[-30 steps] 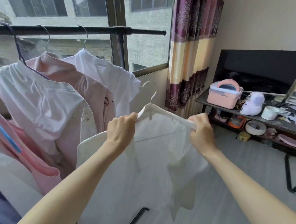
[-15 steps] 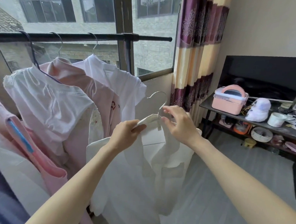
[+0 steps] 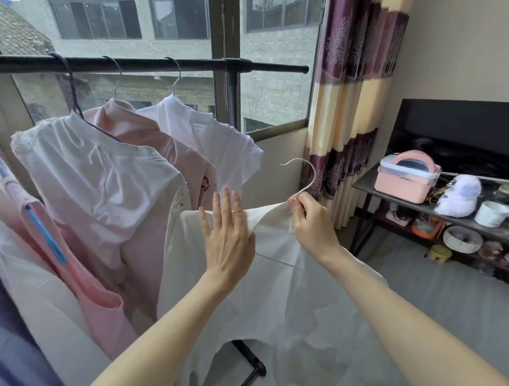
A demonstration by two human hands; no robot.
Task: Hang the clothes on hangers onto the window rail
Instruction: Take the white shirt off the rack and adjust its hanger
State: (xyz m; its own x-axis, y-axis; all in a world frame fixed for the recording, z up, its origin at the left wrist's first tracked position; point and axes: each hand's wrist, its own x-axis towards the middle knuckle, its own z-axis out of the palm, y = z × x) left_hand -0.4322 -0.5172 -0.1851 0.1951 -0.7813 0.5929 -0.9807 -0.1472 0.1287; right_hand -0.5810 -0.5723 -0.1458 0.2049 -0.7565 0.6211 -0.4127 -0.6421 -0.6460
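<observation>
The right hand (image 3: 312,222) pinched the neck of a wire hanger (image 3: 304,177) carrying a white shirt (image 3: 272,282), its hook free in the air at five o'clock from the end of the rail (image 3: 136,65). The left hand (image 3: 227,235) lay flat with straight fingers on the shirt's shoulder, grasping nothing. Three garments hung from the rail at ten o'clock of the hands, and a pink box (image 3: 404,178) sat on the bench (image 3: 365,185) at three o'clock.

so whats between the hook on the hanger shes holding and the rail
Nothing: in the head view, only window glass and frame show behind the gap between the metal hook and the black rail. The right hand grips the hook's base.
</observation>
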